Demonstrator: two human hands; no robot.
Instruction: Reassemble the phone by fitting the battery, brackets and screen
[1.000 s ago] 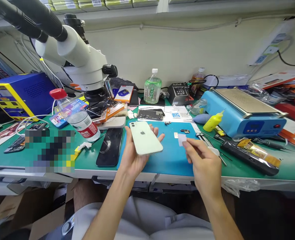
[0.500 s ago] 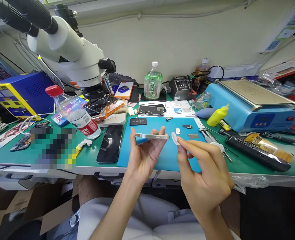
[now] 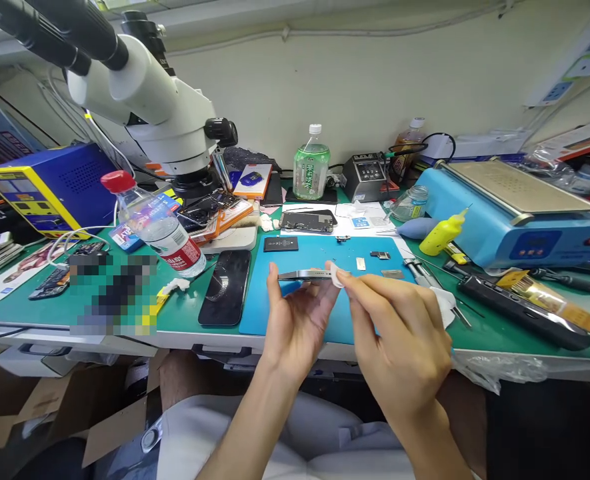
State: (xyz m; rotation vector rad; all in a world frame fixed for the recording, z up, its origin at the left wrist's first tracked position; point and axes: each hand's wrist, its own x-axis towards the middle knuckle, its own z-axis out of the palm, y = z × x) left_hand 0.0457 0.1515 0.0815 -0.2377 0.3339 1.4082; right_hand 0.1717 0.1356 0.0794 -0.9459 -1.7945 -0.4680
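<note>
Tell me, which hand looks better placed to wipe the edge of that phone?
The right hand, I'd judge. It pinches a small white wipe right at the end of the phone, while the left hand is busy holding the phone edge-on above the blue mat.

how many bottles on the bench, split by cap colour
Red cap: 1, the water bottle lying tilted at left.
White cap: 2, the green bottle at the back wall and the amber bottle to its right.
Yellow nozzle: 1, the yellow squeeze bottle by the blue machine.
Total: 4
</note>
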